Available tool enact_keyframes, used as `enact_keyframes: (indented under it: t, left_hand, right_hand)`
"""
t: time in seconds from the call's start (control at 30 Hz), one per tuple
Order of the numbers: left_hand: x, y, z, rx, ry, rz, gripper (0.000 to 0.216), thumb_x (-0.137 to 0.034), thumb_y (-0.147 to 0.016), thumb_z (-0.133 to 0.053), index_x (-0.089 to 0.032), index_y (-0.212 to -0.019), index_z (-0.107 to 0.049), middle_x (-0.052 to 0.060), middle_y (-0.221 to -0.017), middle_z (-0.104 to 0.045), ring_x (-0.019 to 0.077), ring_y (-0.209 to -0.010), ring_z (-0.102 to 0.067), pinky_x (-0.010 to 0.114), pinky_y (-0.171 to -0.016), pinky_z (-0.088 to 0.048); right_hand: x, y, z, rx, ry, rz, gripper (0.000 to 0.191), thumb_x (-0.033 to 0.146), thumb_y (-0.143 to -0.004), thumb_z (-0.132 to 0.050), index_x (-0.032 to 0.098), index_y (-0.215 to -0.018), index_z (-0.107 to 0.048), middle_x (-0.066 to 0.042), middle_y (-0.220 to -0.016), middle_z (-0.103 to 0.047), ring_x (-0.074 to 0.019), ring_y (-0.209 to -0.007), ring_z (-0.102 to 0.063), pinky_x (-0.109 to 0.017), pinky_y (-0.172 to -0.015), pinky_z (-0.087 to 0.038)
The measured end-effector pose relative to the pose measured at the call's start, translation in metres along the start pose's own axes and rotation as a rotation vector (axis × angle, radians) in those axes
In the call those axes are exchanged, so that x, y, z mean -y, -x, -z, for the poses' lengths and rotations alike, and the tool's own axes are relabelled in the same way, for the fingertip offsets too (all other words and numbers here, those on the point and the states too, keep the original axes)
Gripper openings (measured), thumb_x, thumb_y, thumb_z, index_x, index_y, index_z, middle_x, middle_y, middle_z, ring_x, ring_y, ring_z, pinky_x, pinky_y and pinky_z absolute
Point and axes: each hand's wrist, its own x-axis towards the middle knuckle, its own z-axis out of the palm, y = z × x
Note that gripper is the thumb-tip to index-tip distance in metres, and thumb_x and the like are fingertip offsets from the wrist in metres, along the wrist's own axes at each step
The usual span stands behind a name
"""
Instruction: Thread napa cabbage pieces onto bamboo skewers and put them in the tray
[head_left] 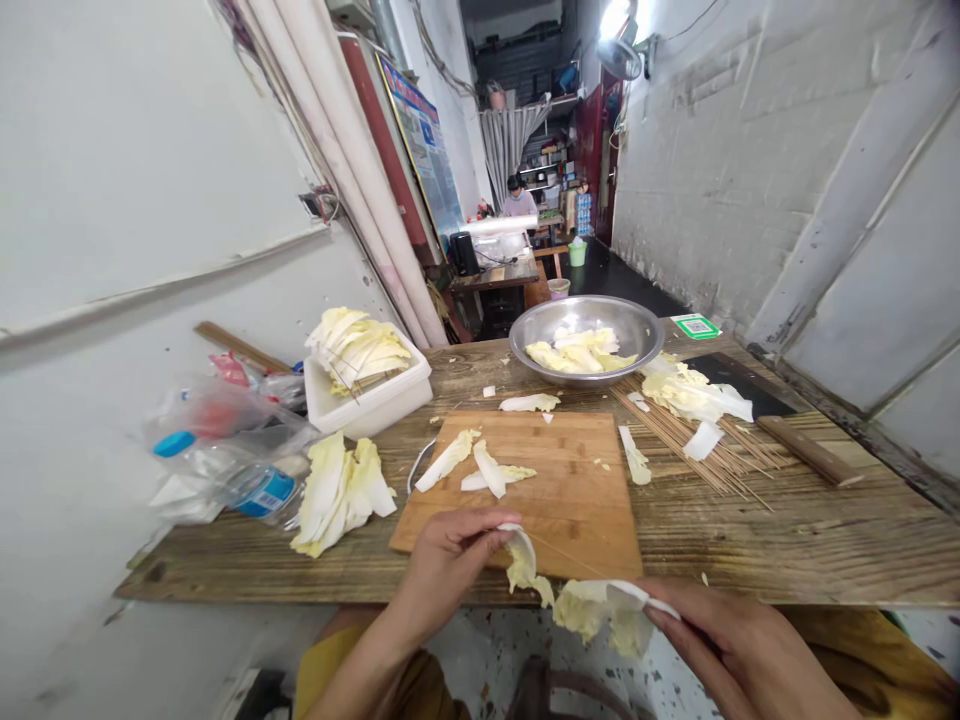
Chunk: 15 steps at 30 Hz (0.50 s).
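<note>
Between thumb and fingers, my left hand [450,560] pinches a small curled piece of napa cabbage [522,560] over the near edge of the cutting board [577,490]. My right hand [724,640] grips a larger napa cabbage leaf piece [604,608] by its white rib, just off the table's front edge. A thin line like a bamboo skewer [574,556] runs between the two pieces; its ends are hidden. Several cabbage strips [491,470] lie on the board. Left of it rests a pile of cabbage leaves [341,495].
A white tub [367,410] of skewered cabbage stands back left, near plastic bags and a bottle [262,492]. Behind the board sits a steel bowl [585,375] with cabbage. Loose skewers [720,470], more leaves and a cleaver [810,450] lie right. A person [519,200] is far back.
</note>
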Motion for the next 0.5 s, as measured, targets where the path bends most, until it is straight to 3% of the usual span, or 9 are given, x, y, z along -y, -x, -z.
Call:
enact_keyframes:
  t: [0.2,0.37,0.5]
  left_hand:
    - [0.003,-0.001,-0.002,0.005,-0.143,-0.132,0.015,-0.026,-0.077,-0.068,-0.026,-0.088,-0.077,0.005,-0.086,-0.077,0.0217,-0.077,-0.072,0.030,-0.073,-0.056]
    - [-0.002,0.002,-0.003,0.037,-0.346,-0.380,0.016,-0.020,-0.081,-0.062,-0.024,-0.087,-0.077,0.007,-0.084,-0.074,0.0197,-0.077,-0.069,0.027,-0.071,-0.054]
    - [-0.005,0.006,-0.004,0.029,-0.446,-0.479,0.020,-0.017,-0.082,-0.061,-0.025,-0.094,-0.075,0.006,-0.084,-0.075,0.0190,-0.077,-0.070,0.026,-0.071,-0.055]
  right_hand:
    - [0.002,0.000,0.007,-0.021,0.065,0.050,0.035,0.022,-0.095,-0.041,0.031,-0.126,-0.055,0.000,-0.104,-0.072,-0.0159,-0.085,-0.070,-0.023,-0.072,-0.056]
    - [0.005,0.003,0.011,0.012,0.056,0.037,0.034,0.023,-0.095,-0.041,0.032,-0.124,-0.056,0.002,-0.101,-0.072,-0.0161,-0.084,-0.070,-0.024,-0.072,-0.056]
    - [0.005,0.006,0.011,0.054,0.031,-0.002,0.036,0.025,-0.097,-0.040,0.035,-0.130,-0.051,0.003,-0.101,-0.071,-0.0163,-0.085,-0.069,-0.025,-0.074,-0.056]
